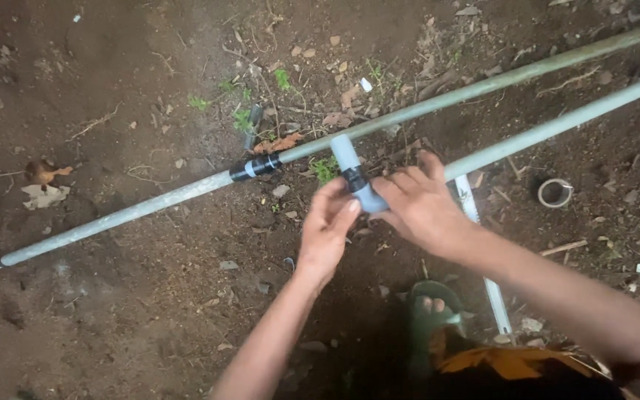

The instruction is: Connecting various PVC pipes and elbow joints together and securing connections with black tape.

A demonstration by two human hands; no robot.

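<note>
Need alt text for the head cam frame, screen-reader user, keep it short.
Two bare hands, left hand and right hand, grip a grey pipe elbow fitting at the end of a pale grey pipe above bare soil. A second long pipe with a black-taped joint lies behind it, and a small ring sits on the dirt to the right.

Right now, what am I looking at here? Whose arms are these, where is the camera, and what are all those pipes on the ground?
There is no machine here: a person wears a camera on the head, so you look down along their own two bare arms. The left hand and right hand together grip a pale blue-grey plastic elbow fitting on the end of a grey plastic pipe that runs off to the upper right. Behind it, a second long grey pipe with a black band lies across the bare brown soil. A small grey ring lies to the right, and a white strip, perhaps a ruler, lies beneath the right arm. The person's toes in a green sandal show below.
</note>
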